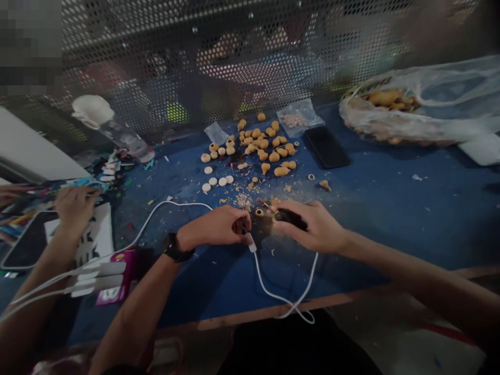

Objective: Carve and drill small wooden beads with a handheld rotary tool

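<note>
Roughly: blue workbench (390,219) below perforated metal screen (234,57); plastic bag (422,107) of tan carved pieces far right; black phone (327,147) beside scattered tan beads (262,151). Left hand (213,226) pinched tight on end of white cable (283,297), just beside right hand (312,224), curled closed over dark lump (291,219), exact hold hidden; wood shavings (242,200) nearby. Co-worker's hand (74,208) far left, over printed sheet (94,237).

No readable text, blurred dark lettering on the plastic bag (394,127), tiny print on the pink card (113,294) too small to read
</note>
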Available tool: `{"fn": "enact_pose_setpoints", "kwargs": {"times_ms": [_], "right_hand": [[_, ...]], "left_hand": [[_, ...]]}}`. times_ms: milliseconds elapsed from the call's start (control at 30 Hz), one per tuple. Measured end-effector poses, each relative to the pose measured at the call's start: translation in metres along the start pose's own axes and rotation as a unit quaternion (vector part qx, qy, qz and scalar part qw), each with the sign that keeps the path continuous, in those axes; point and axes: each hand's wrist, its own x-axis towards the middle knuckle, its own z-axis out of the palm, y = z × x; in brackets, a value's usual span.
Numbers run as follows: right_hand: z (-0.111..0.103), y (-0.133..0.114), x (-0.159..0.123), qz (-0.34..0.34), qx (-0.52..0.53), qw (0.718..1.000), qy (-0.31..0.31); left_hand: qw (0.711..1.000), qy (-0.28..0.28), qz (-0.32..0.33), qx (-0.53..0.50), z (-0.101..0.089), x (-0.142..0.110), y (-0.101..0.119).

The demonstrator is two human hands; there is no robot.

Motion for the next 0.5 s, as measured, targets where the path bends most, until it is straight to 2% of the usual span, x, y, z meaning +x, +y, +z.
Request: {"fn": "enact_pose_setpoints", "kwargs": {"times_ms": [133, 200, 300, 500], "right_hand": [[-0.009, 0.038, 0.013, -0.089, -0.154, 0.981, 0.075], [-0.008, 0.054, 0.013, -0.110, -0.194, 0.970, 0.100], [-0.005, 0.067, 0.008, -0.132, -0.217, 0.963, 0.088], [-0.002, 0.070, 0.003, -0.137, -0.238, 0.960, 0.059]], "left_hand": [[0.999, -0.010, -0.020, 0.027, -0.002, 0.000, 0.005], [0.999, -0.013, -0.028, 0.033, -0.003, 0.000, 0.007], [0.998, -0.008, -0.030, 0.047, -0.003, 0.000, 0.007], [0.999, -0.002, -0.031, 0.044, 0.000, 0.002, 0.003]]}}
